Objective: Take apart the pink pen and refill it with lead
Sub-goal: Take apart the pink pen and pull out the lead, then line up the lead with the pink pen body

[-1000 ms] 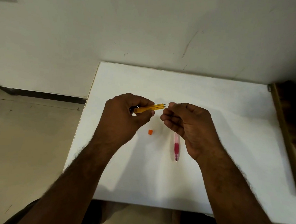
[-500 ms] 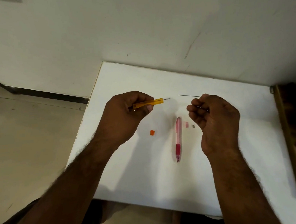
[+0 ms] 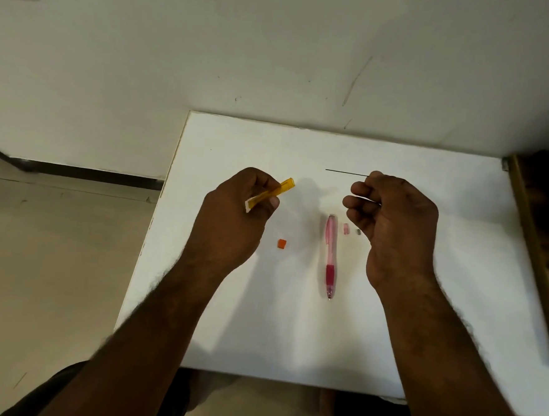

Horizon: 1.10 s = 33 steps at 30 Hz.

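The pink pen [image 3: 329, 255] lies lengthwise on the white table [image 3: 290, 339], tip toward me, between my hands. Right of its top end lie a small pink cap piece [image 3: 346, 228] and a tiny grey piece [image 3: 358, 232]. My left hand [image 3: 233, 224] grips an orange lead case [image 3: 272, 193], its open end pointing up and right. A small orange cap [image 3: 282, 243] rests on the table below it. My right hand [image 3: 392, 222] pinches a thin dark lead [image 3: 345, 172] that sticks out to the left from the fingertips; a second thin lead shows between its fingers.
The white table stands against a pale wall [image 3: 277, 61]. A brown wooden edge [image 3: 536, 252] runs along the table's right side. Tiled floor [image 3: 51, 273] lies beyond the table's left edge. My knees show under the near edge.
My right hand drew lead out of the orange case and moved right, uncovering the pen and the two small pieces. The left hand tilted the case's open end upward.
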Tool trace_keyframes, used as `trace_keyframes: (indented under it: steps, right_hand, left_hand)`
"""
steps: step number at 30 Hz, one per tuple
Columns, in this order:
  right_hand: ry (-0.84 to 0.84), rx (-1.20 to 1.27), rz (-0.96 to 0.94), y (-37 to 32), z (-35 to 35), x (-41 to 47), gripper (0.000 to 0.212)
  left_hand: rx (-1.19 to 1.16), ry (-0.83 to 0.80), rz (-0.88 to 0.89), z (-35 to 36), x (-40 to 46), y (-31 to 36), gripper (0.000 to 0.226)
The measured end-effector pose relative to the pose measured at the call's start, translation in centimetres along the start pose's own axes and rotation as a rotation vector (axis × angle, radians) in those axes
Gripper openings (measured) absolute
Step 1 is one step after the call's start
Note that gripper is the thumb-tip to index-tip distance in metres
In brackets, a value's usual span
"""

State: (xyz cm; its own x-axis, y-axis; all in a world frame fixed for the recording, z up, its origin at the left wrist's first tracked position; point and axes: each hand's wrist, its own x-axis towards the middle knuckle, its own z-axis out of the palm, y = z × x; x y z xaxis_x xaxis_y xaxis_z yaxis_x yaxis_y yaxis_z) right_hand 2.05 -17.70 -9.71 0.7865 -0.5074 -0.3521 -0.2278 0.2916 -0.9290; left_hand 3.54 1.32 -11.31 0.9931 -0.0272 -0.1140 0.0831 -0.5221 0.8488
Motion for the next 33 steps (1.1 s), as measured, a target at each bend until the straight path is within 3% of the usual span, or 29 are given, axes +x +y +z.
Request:
trace_keyframes:
  steps: [4,8,15,23,28,33]
  right_hand:
    - [0.004,-0.013,0.003,0.1,0.0,0.1,0.02]
    - [0.004,-0.018,0.011,0.1,-0.1,0.0,0.021]
    - [-0.012,-0.007,0.029,-0.1,-0.3,-0.1,0.022]
    - [-0.046,-0.026,0.025,-0.2,-0.6,-0.1,0.02]
    - [-0.054,-0.165,-0.038,0.0,-0.7,-0.2,0.021]
    - [-0.076,-0.354,-0.16,0.1,-0.8,-0.5,0.018]
  left_hand:
    - [0.266,0.012,0.095,0.5,0.1,-0.5,0.016]
    - [0.458,0.016,0.058,1.3,-0.1,-0.9,0.018]
    - [0.624,0.018,0.067,2.4,0.2,-1.8,0.019]
    - [0.607,0.019,0.045,3.2,0.4,-1.8,0.023]
    - [0.596,-0.033,0.011,2.8,0.5,-1.4,0.033]
    - [0.187,-0.028,0.067,2.2,0.5,0.7,0.049]
